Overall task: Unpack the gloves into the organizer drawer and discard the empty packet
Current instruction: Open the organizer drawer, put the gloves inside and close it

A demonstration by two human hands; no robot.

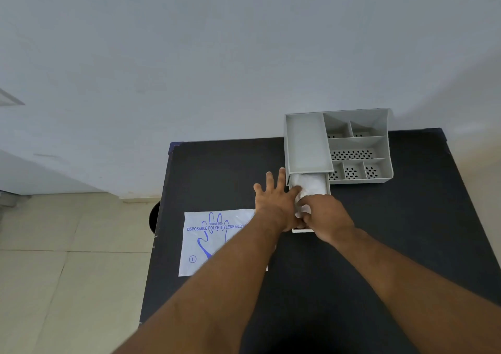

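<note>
Both hands work at the pulled-out drawer point(309, 191) of the grey organizer point(357, 147): left hand point(273, 201) splayed flat against the drawer's left edge, right hand point(325, 218) pinched on the gloves point(309, 184). Best to steady the drawer and press the wad down evenly so nothing snags on closing. Gloves look thin, whitish, crumpled; the flat, blue-printed packet point(214, 242) lies on the dark surface point(379, 245), partly under the left forearm.

One black table point(379, 245) carries one grey organizer point(357, 147) with seven open compartments on top and one drawer point(311, 188) pulled out, holding a wad of clear gloves point(311, 182). One printed packet point(214, 242) is there. Two hands show: left hand point(273, 204) and right hand point(325, 215).
</note>
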